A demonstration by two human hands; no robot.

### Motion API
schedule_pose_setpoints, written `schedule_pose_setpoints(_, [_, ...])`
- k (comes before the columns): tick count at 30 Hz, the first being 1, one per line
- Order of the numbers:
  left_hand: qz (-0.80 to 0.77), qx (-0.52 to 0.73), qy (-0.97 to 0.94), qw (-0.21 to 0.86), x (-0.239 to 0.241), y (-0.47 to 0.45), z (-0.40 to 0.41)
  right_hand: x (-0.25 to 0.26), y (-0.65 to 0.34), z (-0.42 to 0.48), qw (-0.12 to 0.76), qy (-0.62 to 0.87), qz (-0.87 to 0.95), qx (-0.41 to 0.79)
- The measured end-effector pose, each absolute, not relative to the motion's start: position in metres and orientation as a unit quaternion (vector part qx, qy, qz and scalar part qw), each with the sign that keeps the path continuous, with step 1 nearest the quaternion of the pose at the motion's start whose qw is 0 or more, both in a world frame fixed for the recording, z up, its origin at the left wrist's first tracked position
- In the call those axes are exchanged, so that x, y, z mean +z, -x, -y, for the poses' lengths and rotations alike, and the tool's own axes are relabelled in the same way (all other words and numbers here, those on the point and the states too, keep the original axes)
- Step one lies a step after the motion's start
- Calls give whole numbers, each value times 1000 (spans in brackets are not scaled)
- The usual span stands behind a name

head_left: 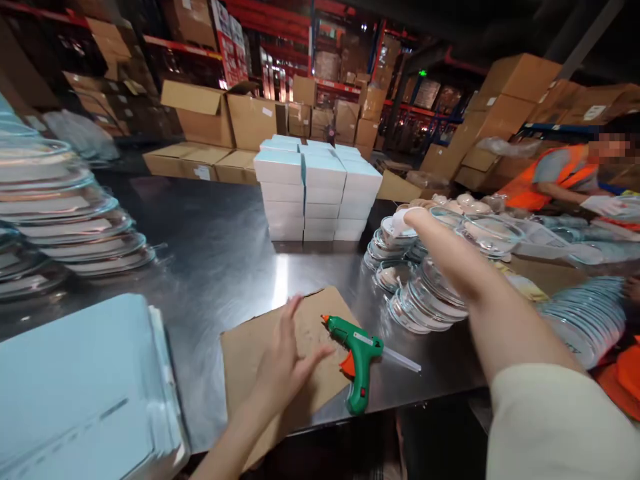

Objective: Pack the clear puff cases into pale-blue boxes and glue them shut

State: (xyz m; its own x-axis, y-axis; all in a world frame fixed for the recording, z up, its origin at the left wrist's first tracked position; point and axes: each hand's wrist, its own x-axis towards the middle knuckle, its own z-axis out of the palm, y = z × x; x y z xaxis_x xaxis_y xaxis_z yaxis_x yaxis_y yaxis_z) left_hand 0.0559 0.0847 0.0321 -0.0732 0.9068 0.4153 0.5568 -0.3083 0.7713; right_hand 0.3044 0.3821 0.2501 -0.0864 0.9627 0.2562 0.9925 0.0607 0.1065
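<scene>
Green glue gun [361, 353] lies partly on cardboard [245, 360] beside your left hand [283, 360], fingers spread; your right hand [404, 219] is at the glassware [427, 300], grip unclear; white boxes [320, 193] stand stacked, apparently done, light-blue pile [75, 380] and glassware seemingly left.

Left hand [281, 360] relaxed, fingers [287, 327] spread — right arm [463, 273] outstretched forward and across.

Stacked clear glass dishes [421, 305] near a green glue gun [361, 355]
</scene>
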Motion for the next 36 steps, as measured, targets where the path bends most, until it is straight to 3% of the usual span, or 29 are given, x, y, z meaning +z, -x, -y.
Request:
schedule_pose_setpoints(3, [-462,460,-681,333,73,-109,-197,277,-342,-361,-53,632,770,-69])
schedule_pose_setpoints(5, [-438,434,-683,391,79,-146,-277,286,-379,-326,-81,585,804,-74])
schedule_pose_setpoints(9, [-440,432,-669,415,56,-211,-395,260,-452,-239,-39,526,837,-143])
schedule_pose_setpoints(13, [-440,463,-651,410,21,-255,-444,206,-490,-195,22,484,851,-204])
schedule_pose_setpoints(20, [-445,460,-660,393,-12,-255,-453,170,-502,-174,135,490,832,-223])
schedule_pose_setpoints(31, [-432,425,-666,434,-19,-259,-382,155,-547,-109,253,467,810,-249])
schedule_pose_setpoints(36, [-526,444,-588,426,-39,-268,-328,84,-555,-69,409,613,640,-217])
